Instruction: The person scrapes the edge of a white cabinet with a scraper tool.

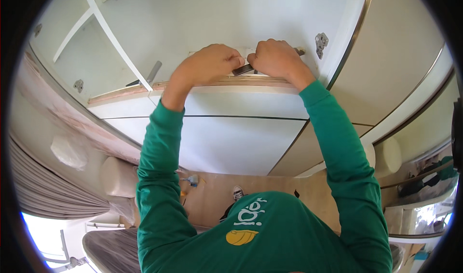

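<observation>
Both hands are over the front edge of a white open cabinet (207,20). My right hand (277,58) is closed around a dark flat bar (242,70). One end of the bar sticks out toward the left hand, and what looks like its other end shows past the knuckles. Close beside it, my left hand (210,63) has its fingers curled together near the bar's end. Whatever they pinch, if anything, is hidden. Below the hands runs the cabinet's bare wooden front edge (226,81). A tool with a grey handle (154,71) lies inside, left of my left hand.
Metal hinges (321,45) are fixed to the cabinet's side walls. A white divider (113,34) stands at the left. White front panels (236,143) drop to the wooden floor (214,186), where a small grey-blue object (193,180) lies. Plastic-wrapped furniture (113,249) stands at lower left.
</observation>
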`<state>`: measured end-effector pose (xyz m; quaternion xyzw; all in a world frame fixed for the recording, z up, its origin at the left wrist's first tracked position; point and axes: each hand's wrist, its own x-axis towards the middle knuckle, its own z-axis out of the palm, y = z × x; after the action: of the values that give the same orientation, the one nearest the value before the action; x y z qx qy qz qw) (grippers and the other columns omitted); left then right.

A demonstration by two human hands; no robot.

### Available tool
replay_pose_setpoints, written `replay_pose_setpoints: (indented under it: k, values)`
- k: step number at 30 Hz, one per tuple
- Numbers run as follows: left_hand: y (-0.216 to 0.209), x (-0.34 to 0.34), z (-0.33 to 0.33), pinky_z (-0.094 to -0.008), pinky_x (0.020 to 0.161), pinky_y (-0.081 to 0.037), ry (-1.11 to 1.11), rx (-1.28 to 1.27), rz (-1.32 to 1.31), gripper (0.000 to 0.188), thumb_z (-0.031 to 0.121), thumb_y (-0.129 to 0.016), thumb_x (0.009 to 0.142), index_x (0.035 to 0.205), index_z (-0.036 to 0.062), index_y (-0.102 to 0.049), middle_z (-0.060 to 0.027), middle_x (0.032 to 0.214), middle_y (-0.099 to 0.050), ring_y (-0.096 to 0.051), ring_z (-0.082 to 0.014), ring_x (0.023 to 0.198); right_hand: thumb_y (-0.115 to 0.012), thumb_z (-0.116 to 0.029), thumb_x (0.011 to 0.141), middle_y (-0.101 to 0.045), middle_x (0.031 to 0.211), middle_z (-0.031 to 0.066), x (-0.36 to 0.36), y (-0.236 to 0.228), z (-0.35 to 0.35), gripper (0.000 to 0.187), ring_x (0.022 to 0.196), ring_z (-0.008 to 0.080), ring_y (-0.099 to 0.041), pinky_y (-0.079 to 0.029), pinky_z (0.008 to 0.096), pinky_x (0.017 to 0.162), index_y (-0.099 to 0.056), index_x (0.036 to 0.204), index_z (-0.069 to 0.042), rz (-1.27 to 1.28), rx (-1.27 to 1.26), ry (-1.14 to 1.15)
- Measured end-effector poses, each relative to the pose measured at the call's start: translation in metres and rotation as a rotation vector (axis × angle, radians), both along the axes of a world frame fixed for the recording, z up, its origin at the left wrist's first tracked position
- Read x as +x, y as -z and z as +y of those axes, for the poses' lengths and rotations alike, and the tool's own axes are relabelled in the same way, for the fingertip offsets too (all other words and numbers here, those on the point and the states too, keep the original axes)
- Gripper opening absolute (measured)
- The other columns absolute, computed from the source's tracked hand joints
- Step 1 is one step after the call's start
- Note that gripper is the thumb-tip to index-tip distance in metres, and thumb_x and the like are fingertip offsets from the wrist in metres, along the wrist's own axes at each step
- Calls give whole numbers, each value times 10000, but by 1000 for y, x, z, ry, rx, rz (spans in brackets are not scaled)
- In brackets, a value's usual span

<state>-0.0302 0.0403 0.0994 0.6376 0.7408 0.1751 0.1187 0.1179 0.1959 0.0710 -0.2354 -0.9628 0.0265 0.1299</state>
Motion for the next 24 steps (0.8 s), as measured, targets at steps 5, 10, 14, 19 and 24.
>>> replay_pose_setpoints:
  k: [5,10,14,19,24]
  values:
    - [13,30,-40,-428,1050,-512,18,229,174,671,483,-755,978,1464,33,-647,-170,1413,-692,-609,-356,1267,-590,-358,973,-773,896,244,1,-7,-3,439,866,442,-750,-600,508,864,-775,834,15,34,26,-69]
    - [22,8,-48,-449,1090,-502,62,179,149,947,580,-877,829,1534,23,-579,-208,1453,-652,-586,-384,1336,-583,-341,966,-757,865,255,-1,-20,-2,454,828,455,-735,-599,525,836,-748,806,50,-9,78,-65]
    - [51,26,-51,-476,1130,-477,-39,390,228,997,552,-923,779,1530,7,-557,-227,1505,-589,-557,-427,1352,-582,-340,961,-745,845,263,-3,-11,5,457,795,462,-718,-586,539,818,-738,794,56,-13,62,-83]
    - [87,100,-41,-554,1146,-452,-53,772,382,739,277,-884,857,1467,1,-572,-231,1450,-553,-500,-500,1385,-588,-332,966,-717,775,257,-6,-2,12,477,711,479,-674,-554,578,753,-695,726,66,52,39,-134]
    - [82,146,11,-573,1079,-477,-147,1060,132,570,159,-766,943,1421,-60,-546,-321,1408,-497,-535,-484,1329,-601,-239,980,-751,1090,208,12,10,18,276,1016,407,-685,-531,530,867,-723,984,8,176,132,-322]
